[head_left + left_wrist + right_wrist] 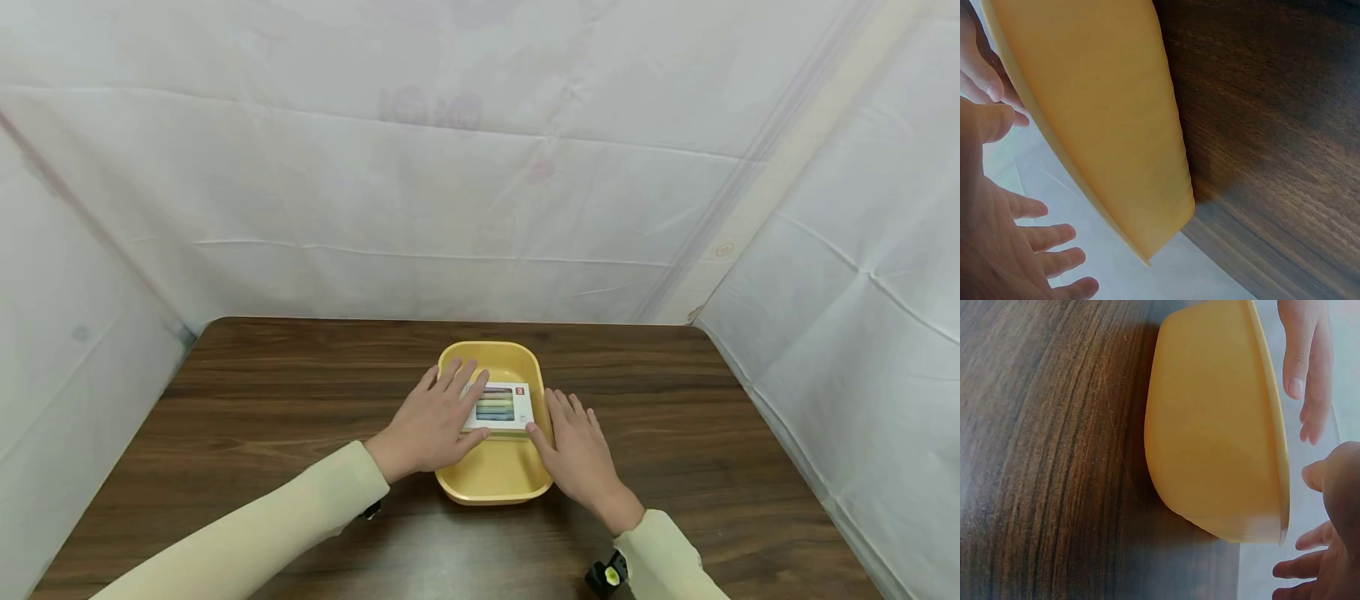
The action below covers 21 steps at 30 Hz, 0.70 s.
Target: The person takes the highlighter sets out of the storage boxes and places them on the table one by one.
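A yellow plastic basin [492, 477] stands upright on the table. Inside it is a white box [523, 410] with a red mark and a window showing a row of coloured pens or sticks. My left hand [430, 423] reaches over the basin's left rim with its fingers spread and straight, covering the box's left end. In the left wrist view the fingers [1054, 239] look raised above the rim. My right hand [579, 450] is by the right rim, fingers extended, thumb near the box's right corner; whether it touches is unclear. Neither hand holds anything.
The dark wood-grain table [300, 392] extends around the basin on all sides. White sheeting [450, 208] hangs behind the table and along its left and right edges. Black straps with small devices [606, 575] sit at the wrists, by the pale sleeves [300, 508].
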### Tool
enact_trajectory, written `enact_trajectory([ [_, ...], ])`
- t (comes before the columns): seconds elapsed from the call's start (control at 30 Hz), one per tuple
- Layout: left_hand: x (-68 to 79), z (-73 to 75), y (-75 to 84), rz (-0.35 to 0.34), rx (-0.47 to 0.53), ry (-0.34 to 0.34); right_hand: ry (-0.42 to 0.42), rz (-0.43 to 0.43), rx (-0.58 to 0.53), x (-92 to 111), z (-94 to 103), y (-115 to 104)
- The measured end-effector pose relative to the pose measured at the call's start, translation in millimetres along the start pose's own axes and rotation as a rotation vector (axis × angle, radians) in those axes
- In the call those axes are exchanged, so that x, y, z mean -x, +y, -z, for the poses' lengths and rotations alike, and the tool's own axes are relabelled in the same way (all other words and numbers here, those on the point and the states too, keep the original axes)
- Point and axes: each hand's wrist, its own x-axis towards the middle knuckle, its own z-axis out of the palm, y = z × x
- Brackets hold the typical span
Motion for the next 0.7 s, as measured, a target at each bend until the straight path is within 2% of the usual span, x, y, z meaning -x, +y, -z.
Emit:
enact_trajectory([
  [0.7,-3.1,-6.0,4.5,0.003,0.036,-0.034,-0.002,-0.060,-0.022,3.1,-6.5,3.8],
])
